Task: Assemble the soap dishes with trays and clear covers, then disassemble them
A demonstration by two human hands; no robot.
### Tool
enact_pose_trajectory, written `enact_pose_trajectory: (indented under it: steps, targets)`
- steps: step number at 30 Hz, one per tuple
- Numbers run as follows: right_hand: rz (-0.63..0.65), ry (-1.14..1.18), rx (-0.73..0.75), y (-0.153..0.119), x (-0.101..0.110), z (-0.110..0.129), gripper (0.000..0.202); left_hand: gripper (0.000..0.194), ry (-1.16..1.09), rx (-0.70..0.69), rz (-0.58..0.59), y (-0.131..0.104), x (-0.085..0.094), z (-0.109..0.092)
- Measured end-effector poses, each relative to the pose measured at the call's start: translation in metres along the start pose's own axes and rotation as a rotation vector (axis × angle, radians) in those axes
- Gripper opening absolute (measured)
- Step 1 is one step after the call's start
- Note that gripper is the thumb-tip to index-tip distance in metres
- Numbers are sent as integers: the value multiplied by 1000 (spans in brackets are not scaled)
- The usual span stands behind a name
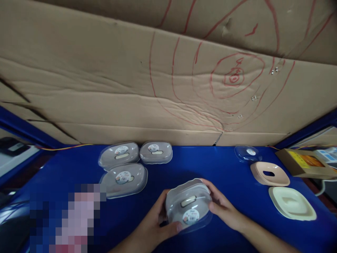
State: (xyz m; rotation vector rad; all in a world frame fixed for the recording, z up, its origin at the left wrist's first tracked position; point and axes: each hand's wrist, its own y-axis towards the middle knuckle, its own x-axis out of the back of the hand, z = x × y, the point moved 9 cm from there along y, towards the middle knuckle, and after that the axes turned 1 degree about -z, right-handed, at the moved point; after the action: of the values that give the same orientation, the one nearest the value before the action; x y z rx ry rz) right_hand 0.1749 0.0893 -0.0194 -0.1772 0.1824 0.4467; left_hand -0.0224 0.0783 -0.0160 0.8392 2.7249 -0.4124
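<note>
Between my two hands is a grey dish in a clear plastic cover (189, 205), with a round white label and a pale oval in its middle. My left hand (160, 218) grips its left side, the thumb over the near edge. On its right side my right hand (217, 200) holds the rim, thumb at the front and fingers behind. The held dish is tilted over the blue table (210, 170). Several other grey dishes under clear covers (119, 154) sit at the back left.
At the right lie a clear cover (247, 153), a pink dish with an oval hole (281, 175) and a pale green dish (293, 203). Beyond them is a cardboard box (295, 168). A cardboard wall (105, 70) with red rings stands behind the table. The lower left is pixelated.
</note>
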Motion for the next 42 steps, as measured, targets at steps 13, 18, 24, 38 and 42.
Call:
enact_pose_trajectory:
  steps: [13, 18, 24, 38, 42]
  targets:
    - [-8, -28, -17, -1, 1, -1, 84, 72, 46, -24, 19, -1, 1, 2]
    - [5, -6, 9, -1, -2, 1, 82, 71, 58, -44, 15, -1, 2, 5]
    - [17, 22, 26, 0, -5, 3, 81, 70, 60, -69, 20, -1, 2, 7]
    - [3, -52, 26, -1, 0, -3, 87, 60, 104, -65, 27, -1, -2, -4]
    - [17, -61, 20, -3, -2, -4, 84, 62, 102, -19, 52, -3, -3, -5]
